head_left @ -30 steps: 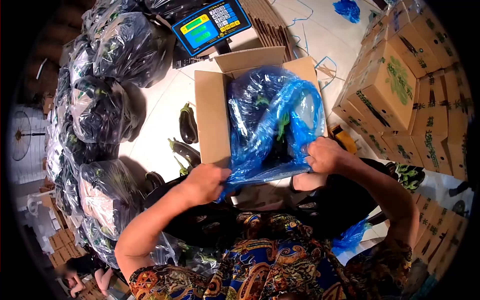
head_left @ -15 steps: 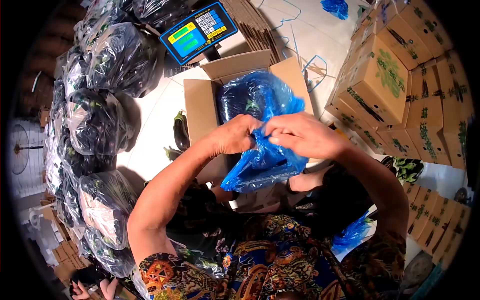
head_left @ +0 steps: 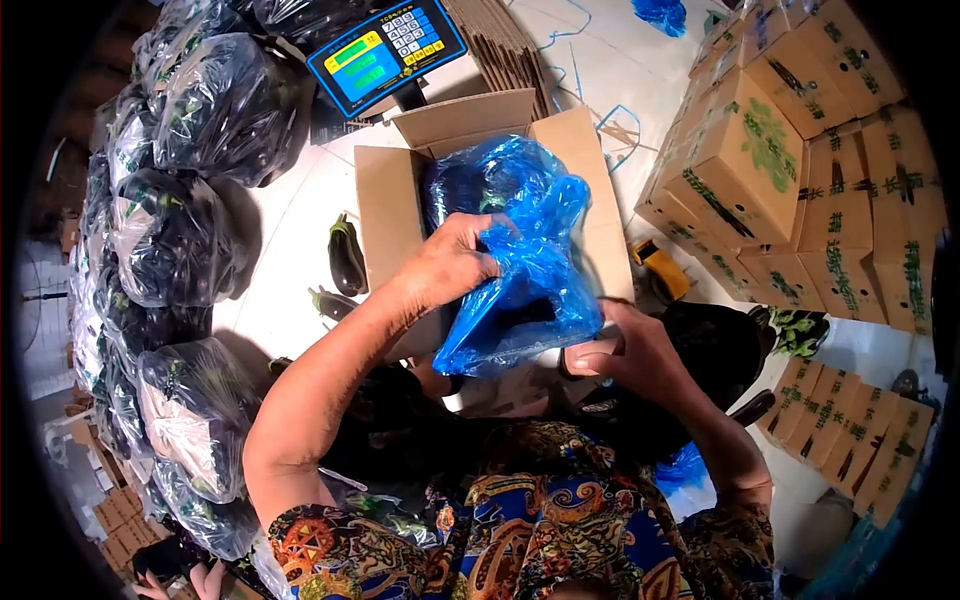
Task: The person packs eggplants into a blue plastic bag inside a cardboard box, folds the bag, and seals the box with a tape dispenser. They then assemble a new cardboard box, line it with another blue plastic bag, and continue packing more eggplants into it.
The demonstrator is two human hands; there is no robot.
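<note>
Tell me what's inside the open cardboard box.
The open box holds a blue plastic bag, gripped by the left hand. Dark contents show through; the box's bottom is covered.

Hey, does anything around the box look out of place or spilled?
Some eggplants lie loose on the floor, left of the open box, odd beside so many bagged ones. Crumpled blue plastic also litters the floor beyond the box. I see no clear damage.

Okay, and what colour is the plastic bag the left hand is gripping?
Blue bag, clearest in the head view.
</note>
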